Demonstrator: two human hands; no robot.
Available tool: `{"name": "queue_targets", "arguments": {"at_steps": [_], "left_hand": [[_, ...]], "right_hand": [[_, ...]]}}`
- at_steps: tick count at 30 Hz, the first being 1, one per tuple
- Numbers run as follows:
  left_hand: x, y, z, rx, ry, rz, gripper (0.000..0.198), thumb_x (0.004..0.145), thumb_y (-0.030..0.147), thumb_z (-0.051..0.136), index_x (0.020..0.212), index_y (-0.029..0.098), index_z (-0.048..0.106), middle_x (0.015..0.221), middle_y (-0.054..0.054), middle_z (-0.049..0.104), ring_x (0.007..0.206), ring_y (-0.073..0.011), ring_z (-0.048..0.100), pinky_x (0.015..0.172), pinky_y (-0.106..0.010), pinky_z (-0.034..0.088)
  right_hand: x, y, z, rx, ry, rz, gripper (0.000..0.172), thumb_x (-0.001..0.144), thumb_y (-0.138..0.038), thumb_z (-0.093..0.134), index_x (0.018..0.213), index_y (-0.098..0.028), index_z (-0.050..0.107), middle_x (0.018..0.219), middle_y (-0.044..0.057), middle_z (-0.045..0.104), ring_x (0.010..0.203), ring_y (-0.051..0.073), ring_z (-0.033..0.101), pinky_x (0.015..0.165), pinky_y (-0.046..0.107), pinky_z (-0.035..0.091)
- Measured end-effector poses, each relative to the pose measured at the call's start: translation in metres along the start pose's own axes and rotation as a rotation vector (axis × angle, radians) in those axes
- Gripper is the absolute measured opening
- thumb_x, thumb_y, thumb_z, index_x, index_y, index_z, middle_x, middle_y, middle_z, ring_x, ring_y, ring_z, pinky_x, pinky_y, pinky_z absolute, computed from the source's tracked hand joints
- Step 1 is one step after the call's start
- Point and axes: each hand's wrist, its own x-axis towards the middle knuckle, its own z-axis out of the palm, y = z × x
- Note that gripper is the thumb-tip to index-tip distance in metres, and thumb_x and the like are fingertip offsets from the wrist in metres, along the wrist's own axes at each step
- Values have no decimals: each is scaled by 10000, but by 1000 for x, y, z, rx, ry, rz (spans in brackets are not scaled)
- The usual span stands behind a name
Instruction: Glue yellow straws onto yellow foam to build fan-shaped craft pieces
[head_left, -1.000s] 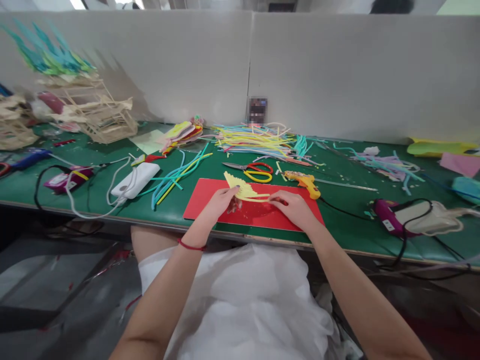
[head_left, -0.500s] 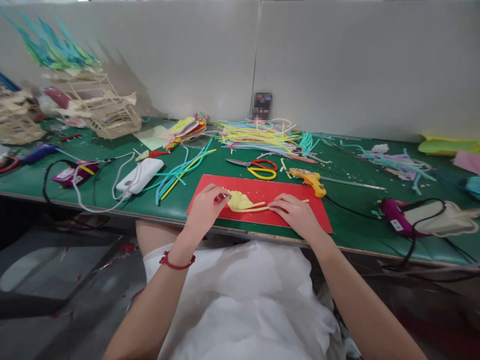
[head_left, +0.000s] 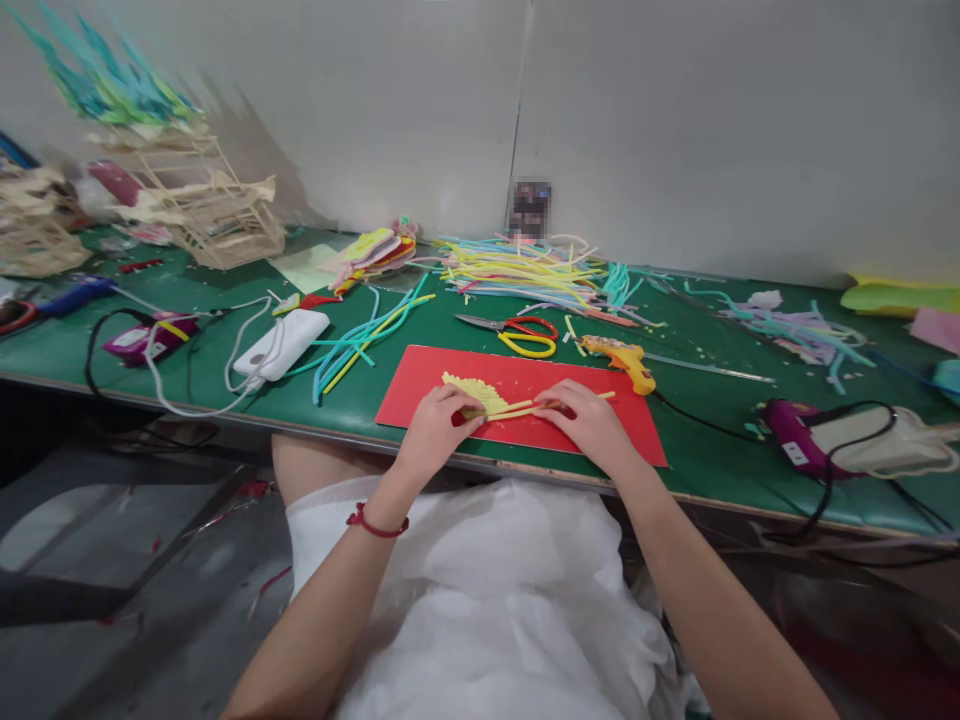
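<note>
No legible text, labels or numbers in view.

Both hands [head_left: 441,425] pinching, fingers [head_left: 564,388] curled, forearms [head_left: 697,560] extended

The yellow piece [head_left: 474,390] has a ridged, matt surface, the red board [head_left: 521,370] looks smooth, the scissor blades [head_left: 480,322] seem metal
</note>
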Motion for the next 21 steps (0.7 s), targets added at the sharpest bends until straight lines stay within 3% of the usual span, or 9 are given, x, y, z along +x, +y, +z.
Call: {"name": "queue_targets", "arguments": {"at_steps": [5, 10, 21], "left_hand": [[0, 1, 1, 7, 6, -5, 62, 786, 236, 637, 819, 204, 678, 854, -40, 641, 843, -178, 587, 806, -333, 474], [0, 0, 2, 29, 9, -7, 64, 781, 232, 647, 826, 205, 683, 858, -42, 649, 836, -179, 586, 797, -335, 470], [-2, 0, 2, 30, 13, -6, 71, 785, 234, 650, 839, 202, 682, 867, -42, 642, 861, -185, 585, 811, -330, 464]], "right_hand": [[6, -4, 10, 22, 36, 15, 175, 853, -339, 581, 956, -264, 701, 914, 42, 599, 859, 183, 605, 788, 321, 499], [12, -4, 18, 22, 20, -18, 164, 860, -326, 573, 859, -273, 728, 874, 43, 585, 868, 193, 592, 810, 346, 495], [5, -5, 17, 19, 30, -112, 209, 889, -320, 528, 889, -276, 732, 873, 54, 601, 854, 196, 581, 786, 360, 507]]}}
